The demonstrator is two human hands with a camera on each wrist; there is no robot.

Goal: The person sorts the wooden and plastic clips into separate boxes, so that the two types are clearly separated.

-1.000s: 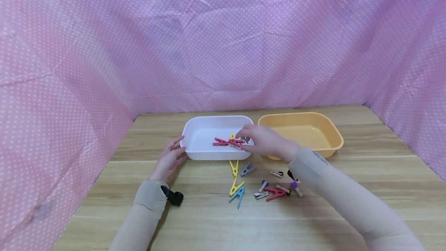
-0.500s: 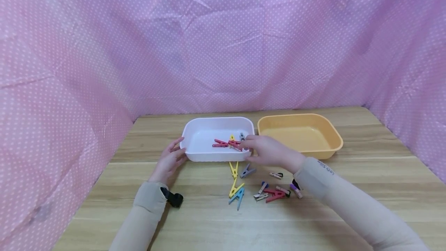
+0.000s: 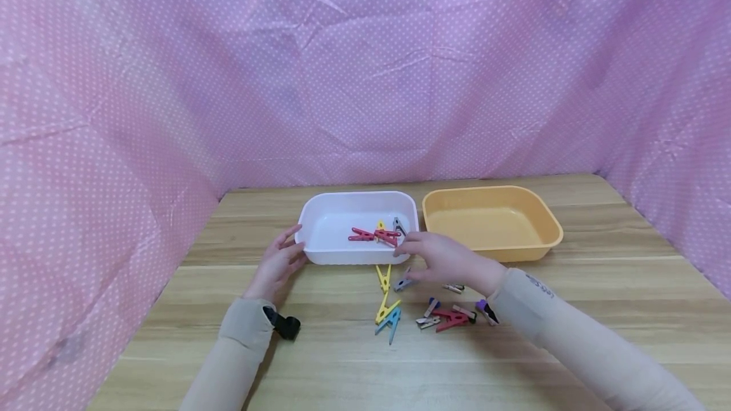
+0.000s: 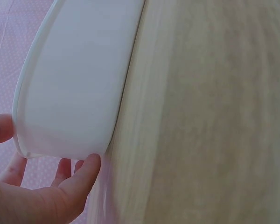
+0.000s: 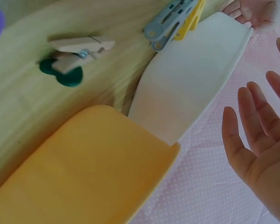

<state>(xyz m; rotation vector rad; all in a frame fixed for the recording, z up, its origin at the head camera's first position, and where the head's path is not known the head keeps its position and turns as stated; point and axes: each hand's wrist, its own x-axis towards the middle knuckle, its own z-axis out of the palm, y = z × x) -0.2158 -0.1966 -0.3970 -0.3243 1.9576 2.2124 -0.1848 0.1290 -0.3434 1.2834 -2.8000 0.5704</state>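
My left hand (image 3: 275,265) rests its relaxed fingers against the left end of the white plastic bin (image 3: 348,257); in the left wrist view the fingertips (image 4: 91,161) touch its end wall. Inside the bin lie red clothespins (image 3: 362,234), a yellow clothespin (image 3: 381,225) and a grey clothespin (image 3: 399,227). By the bin's front right corner, my right hand (image 3: 448,262) hovers with nothing in it, its fingers loosely spread in the right wrist view. Under its fingertips is a grey-blue clothespin (image 3: 403,280) on the table, partly hidden.
An orange bin (image 3: 491,254) stands right of the white one. In front lie yellow clothespins (image 3: 385,280), a blue clothespin (image 3: 390,321), a large red clothespin (image 3: 452,319) and several small wooden clothespins (image 5: 81,49). Pink dotted cloth (image 3: 365,81) hangs behind the wooden table (image 3: 342,360).
My right hand has let go of the grey clothespin inside the white bin and drawn back over its front right corner toward the table. The left hand stays in place.
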